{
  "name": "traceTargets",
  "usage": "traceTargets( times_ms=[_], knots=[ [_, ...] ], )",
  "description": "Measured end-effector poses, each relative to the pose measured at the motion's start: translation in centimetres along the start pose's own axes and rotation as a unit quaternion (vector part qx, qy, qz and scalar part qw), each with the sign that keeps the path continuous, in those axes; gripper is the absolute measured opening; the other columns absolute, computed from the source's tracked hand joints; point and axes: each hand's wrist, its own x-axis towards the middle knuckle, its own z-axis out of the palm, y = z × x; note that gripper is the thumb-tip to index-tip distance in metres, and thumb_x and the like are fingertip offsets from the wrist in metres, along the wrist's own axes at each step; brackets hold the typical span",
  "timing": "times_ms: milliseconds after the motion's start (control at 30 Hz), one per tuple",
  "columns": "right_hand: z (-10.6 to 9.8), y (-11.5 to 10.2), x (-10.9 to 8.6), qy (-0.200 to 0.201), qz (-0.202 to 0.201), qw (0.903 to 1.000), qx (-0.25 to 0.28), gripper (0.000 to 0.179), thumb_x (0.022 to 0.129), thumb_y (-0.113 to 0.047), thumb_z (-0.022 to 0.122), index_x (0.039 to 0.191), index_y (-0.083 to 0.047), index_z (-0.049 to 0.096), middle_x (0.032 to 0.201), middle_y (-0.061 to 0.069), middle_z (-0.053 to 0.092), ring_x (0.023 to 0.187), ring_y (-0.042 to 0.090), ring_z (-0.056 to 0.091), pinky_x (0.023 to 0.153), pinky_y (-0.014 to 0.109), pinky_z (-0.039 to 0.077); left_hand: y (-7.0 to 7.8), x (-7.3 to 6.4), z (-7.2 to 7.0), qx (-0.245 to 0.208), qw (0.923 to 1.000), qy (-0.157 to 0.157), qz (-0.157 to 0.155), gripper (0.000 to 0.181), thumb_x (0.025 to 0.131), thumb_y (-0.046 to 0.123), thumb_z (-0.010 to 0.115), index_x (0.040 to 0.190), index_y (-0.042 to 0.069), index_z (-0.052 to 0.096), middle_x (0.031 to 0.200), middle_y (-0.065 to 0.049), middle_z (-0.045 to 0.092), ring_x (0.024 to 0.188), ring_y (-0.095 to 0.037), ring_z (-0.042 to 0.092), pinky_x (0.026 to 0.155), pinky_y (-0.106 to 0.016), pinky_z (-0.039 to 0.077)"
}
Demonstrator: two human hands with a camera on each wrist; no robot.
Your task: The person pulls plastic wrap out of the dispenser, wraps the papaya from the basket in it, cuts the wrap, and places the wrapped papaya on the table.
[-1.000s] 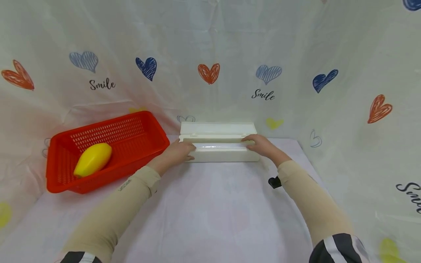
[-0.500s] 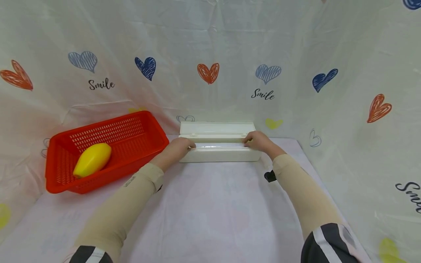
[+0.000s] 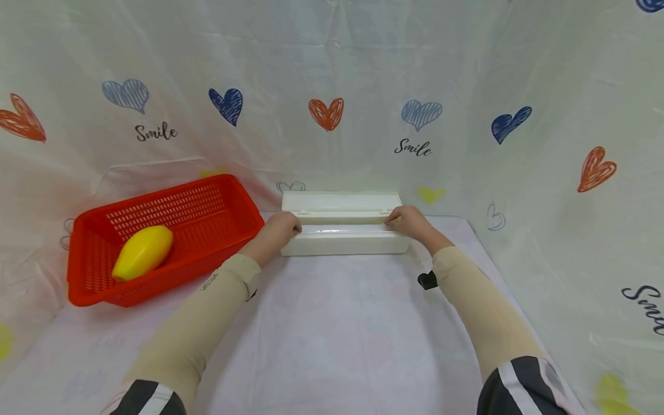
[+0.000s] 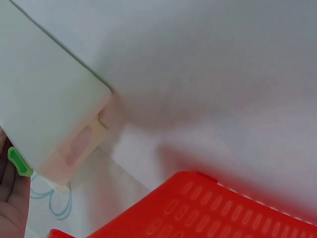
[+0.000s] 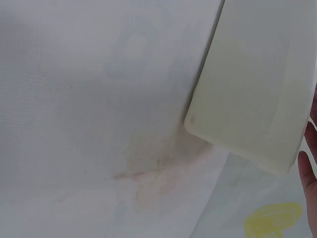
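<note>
Since the earlier head frames, the left hand (image 3: 280, 230) has shifted slightly left. In the head view, a white box (image 3: 344, 246) lies at the table's far edge, long axis left to right, lid (image 3: 341, 202) raised on the far side, a shiny strip (image 3: 344, 229) inside. The left hand and right hand (image 3: 410, 222), fingers bent, cover its ends; whether they pinch anything, I cannot tell. At left, a red basket (image 3: 207, 219) contains a yellow fruit (image 3: 142, 252). The left wrist view shows a green clip (image 4: 20, 162) beside the fingers; the right, thumb and fingers apart along the box's edge.
</note>
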Motion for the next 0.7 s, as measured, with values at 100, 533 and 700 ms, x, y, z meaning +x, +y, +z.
traceTargets(
  times_ms=[100, 533, 700],
  knots=[
    [-0.4, 0.1, -0.2, 0.019, -0.005, 0.9998, 0.009, 0.021, 0.095, -0.016, 0.065, 0.106, 0.0, 0.072, 0.11, 0.016, 0.067, 0.105, 0.033, 0.057, 0.092, 0.048, 0.046, 0.1, 0.2, 0.1, 0.013, 0.9999, -0.003, -0.003, 0.02, 0.093, 0.001, 0.061, 0.11, 0.002, 0.072, 0.112, -0.013, 0.066, 0.098, -0.029, 0.057, 0.093, -0.039, 0.049],
    [-1.0, 0.4, -0.9, 0.019, 0.029, 0.9942, 0.101, 0.021, 0.098, -0.013, 0.06, 0.109, 0.001, 0.071, 0.093, 0.014, 0.068, 0.081, 0.024, 0.061, 0.07, 0.031, 0.05, 0.5, 0.4, -0.3, 0.024, 0.9997, -0.006, -0.006, 0.016, 0.095, 0.004, 0.06, 0.106, 0.003, 0.071, 0.106, -0.012, 0.066, 0.096, -0.029, 0.054, 0.092, -0.038, 0.048],
    [-0.8, 0.2, -0.9, 0.016, 0.029, 0.9895, 0.141, 0.019, 0.098, -0.007, 0.057, 0.108, 0.005, 0.069, 0.095, 0.014, 0.07, 0.082, 0.02, 0.067, 0.075, 0.03, 0.055, 0.1, 0.2, -0.4, 0.008, 0.9999, 0.015, 0.002, 0.017, 0.094, 0.004, 0.061, 0.107, 0.002, 0.072, 0.104, -0.013, 0.068, 0.094, -0.03, 0.057, 0.091, -0.039, 0.049]
  ],
)
